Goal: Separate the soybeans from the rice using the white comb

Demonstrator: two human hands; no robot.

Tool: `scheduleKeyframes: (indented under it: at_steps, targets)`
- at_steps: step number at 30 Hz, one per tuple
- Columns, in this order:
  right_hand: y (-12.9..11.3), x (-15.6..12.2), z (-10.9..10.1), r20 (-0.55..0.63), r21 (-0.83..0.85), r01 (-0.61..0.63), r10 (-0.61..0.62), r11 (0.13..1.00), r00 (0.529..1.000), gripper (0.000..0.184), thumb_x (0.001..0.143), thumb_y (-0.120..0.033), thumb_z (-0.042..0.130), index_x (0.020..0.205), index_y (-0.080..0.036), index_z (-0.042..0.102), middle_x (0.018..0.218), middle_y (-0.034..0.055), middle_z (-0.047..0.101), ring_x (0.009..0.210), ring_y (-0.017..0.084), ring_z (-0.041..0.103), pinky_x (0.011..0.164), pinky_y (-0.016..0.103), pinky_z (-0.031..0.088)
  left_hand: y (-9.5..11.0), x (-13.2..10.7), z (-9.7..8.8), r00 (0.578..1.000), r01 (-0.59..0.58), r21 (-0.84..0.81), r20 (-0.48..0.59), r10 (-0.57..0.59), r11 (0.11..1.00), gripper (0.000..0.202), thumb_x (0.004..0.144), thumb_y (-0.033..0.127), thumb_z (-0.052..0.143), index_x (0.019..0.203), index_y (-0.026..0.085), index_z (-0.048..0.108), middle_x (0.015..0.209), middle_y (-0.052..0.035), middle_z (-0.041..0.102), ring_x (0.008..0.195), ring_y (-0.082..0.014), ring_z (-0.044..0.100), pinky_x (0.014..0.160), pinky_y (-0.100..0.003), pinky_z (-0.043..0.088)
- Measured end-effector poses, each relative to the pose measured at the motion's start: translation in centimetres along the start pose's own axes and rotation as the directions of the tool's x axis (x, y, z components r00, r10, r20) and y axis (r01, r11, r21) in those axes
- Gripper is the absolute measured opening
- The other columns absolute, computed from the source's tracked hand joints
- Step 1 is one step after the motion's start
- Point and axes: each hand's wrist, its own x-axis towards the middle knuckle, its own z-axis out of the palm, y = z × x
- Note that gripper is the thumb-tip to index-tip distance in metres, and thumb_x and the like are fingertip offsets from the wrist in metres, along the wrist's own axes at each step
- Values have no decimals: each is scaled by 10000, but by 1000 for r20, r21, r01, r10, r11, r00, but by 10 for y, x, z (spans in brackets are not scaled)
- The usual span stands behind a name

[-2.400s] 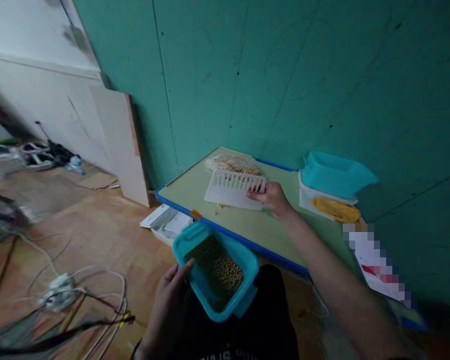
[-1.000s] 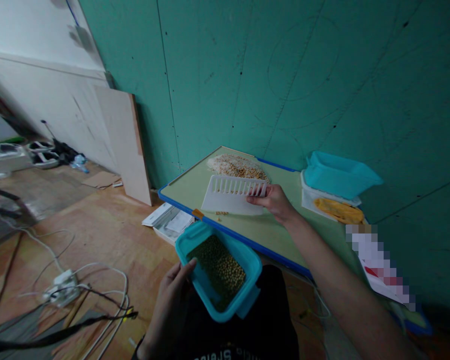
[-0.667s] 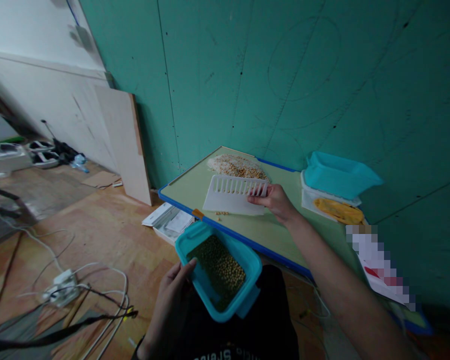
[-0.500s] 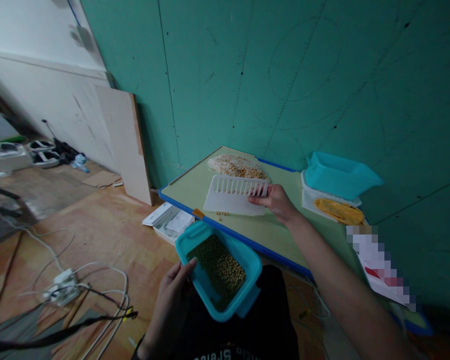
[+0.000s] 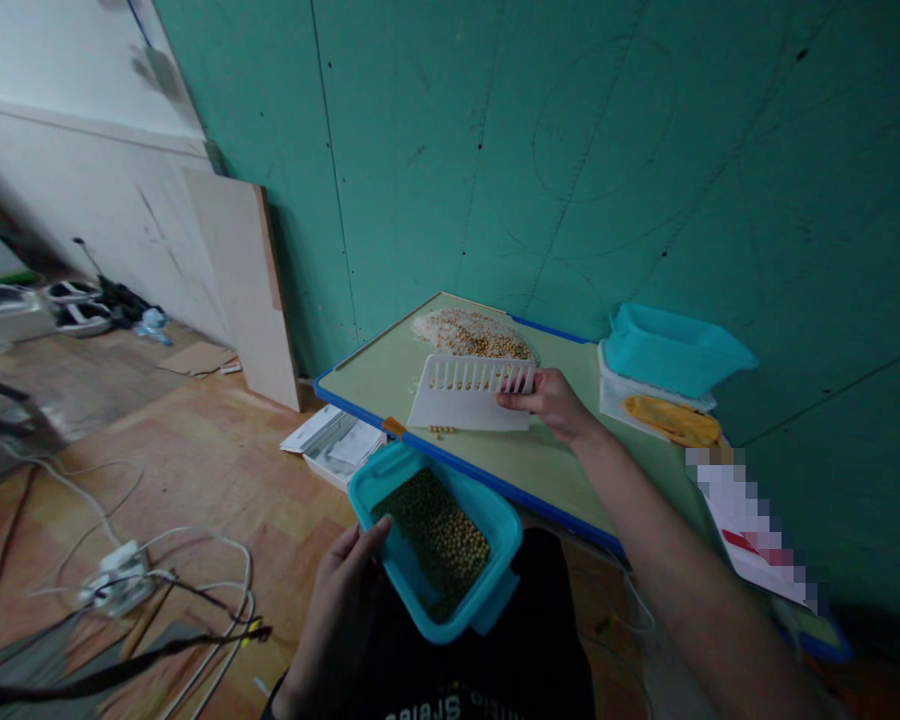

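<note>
My left hand (image 5: 341, 590) grips the left side of a turquoise plastic container (image 5: 508, 520), thumb over its rim. Inside lie small green beans (image 5: 409, 505) and a patch of yellow soybeans (image 5: 461, 540). My right hand (image 5: 551, 402) is closed on the right end of a white slotted plastic scraper (image 5: 469, 408), which is tilted over the table. Behind the scraper spreads a pile of rice mixed with soybeans (image 5: 476, 330). A few loose soybeans (image 5: 441, 430) lie at its lower left edge, close to the table's front edge.
The pale green table (image 5: 577, 470) has a blue edge and stands against a green wall. At its right are an empty turquoise bin (image 5: 679, 350), a yellow cloth-like item (image 5: 671, 420) and a partly blurred white packet (image 5: 750, 540). A power strip with cables (image 5: 120, 580) lies on the floor.
The whole view has shifted slightly. Both hands keep their grips, and the scraper stays nearly in the same place beside the pile.
</note>
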Motion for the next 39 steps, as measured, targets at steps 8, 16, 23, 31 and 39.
scheduleKeyframes:
  at_steps: [8, 16, 23, 31, 39]
  targets:
    - [3, 0, -2, 15, 4, 8, -8, 1000, 1000, 348, 495, -410, 936, 710, -217, 740, 739, 20, 736, 713, 210, 660, 774, 422, 545, -1, -1, 2, 999, -35, 12, 9, 35, 999, 221, 660, 345, 871, 730, 169, 756, 579, -17, 709, 577, -189, 687, 489, -236, 518]
    - [0, -2, -1, 13, -2, 2, -2, 1000, 1000, 360, 479, -420, 939, 703, -214, 746, 735, 26, 742, 688, 200, 653, 764, 407, 544, -2, -2, 3, 1000, -21, -26, 8, 21, 999, 234, 650, 308, 881, 777, 149, 765, 592, -24, 716, 518, -158, 648, 480, -227, 501]
    - [-2, -3, 0, 3, -23, 6, -6, 1000, 1000, 378, 459, -424, 940, 682, -199, 734, 690, 14, 731, 638, 180, 643, 698, 370, 542, -2, 0, 1, 1000, -13, -14, 7, 13, 1000, 282, 629, 340, 887, 793, 149, 760, 615, -34, 730, 641, -228, 715, 506, -252, 520]
    - [0, -4, -5, 19, -17, -8, 8, 1000, 1000, 363, 473, -405, 940, 702, -200, 748, 744, 29, 754, 683, 200, 665, 748, 392, 541, -3, 0, 2, 999, -37, -15, 4, 37, 999, 220, 648, 322, 874, 681, 163, 726, 540, 0, 669, 549, -182, 670, 497, -241, 507]
    - [1, -5, -6, 53, -8, -24, 24, 1000, 998, 351, 514, -376, 932, 762, -195, 762, 824, 49, 767, 763, 221, 688, 827, 427, 534, -3, 1, 0, 999, -25, -22, 22, 25, 999, 221, 657, 323, 876, 734, 153, 758, 554, -14, 685, 504, -161, 639, 489, -234, 522]
